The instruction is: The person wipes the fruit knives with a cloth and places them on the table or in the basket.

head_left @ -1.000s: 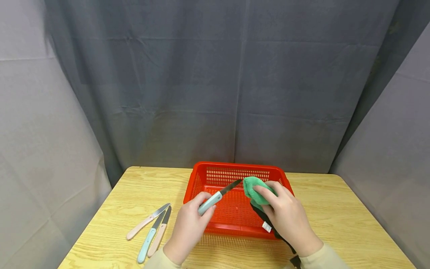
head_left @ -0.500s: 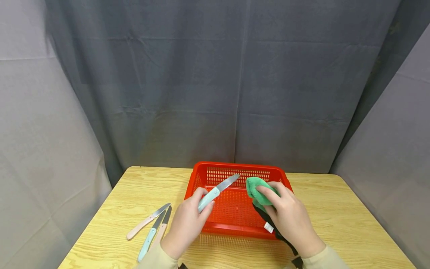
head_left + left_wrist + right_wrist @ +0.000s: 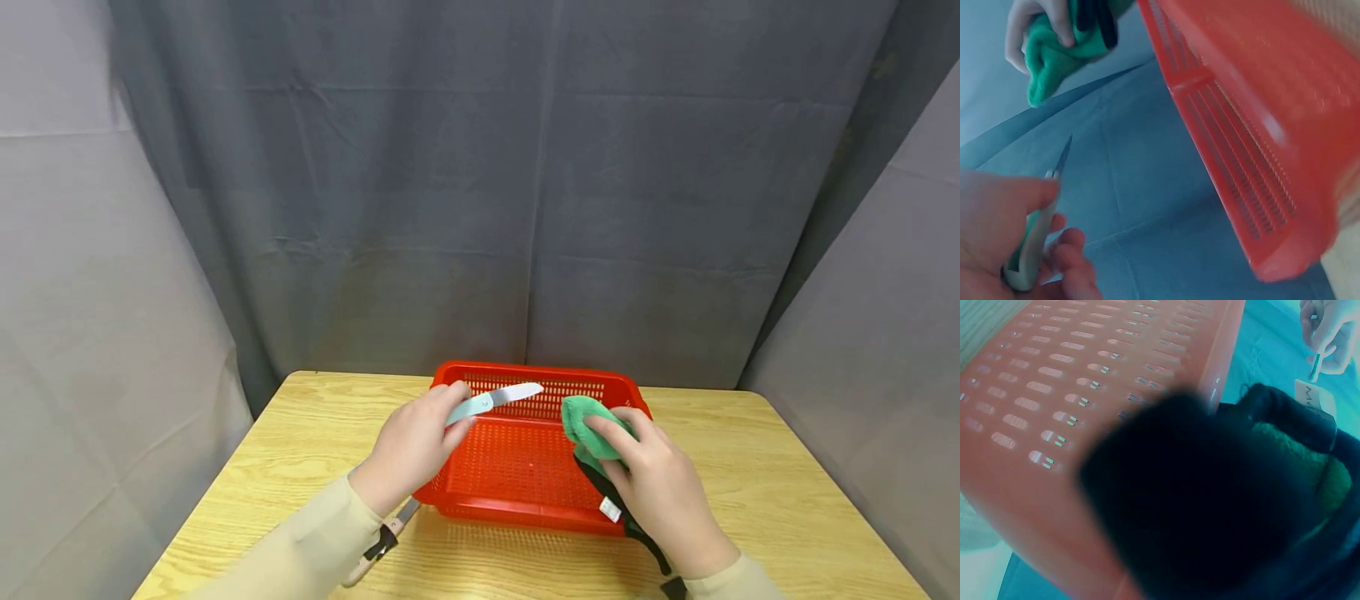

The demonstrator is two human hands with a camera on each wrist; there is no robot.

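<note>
Basket [image 3: 525,510] was reachable via 6 o'clock; held knife [image 3: 487,402] & cloth [image 3: 581,418] left prob. tight gap; 2nd knife [image 3: 407,511] obstructed 8 o'clock.

At lower centre, your knife handle [image 3: 471,407] is pale blue, your cloth [image 3: 591,427] green, the slotted basket [image 3: 525,510] red; the worktop [image 3: 757,467] is yellow wood-grain, the upper curtain [image 3: 480,192] grey.

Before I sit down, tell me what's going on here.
A person's left hand holds a pale-blue-handled knife, and the right hand grips a green cloth. Knife and cloth are apart, both held up near the red basket. Another knife lies on the wooden table, partly hidden in the head view.
</note>
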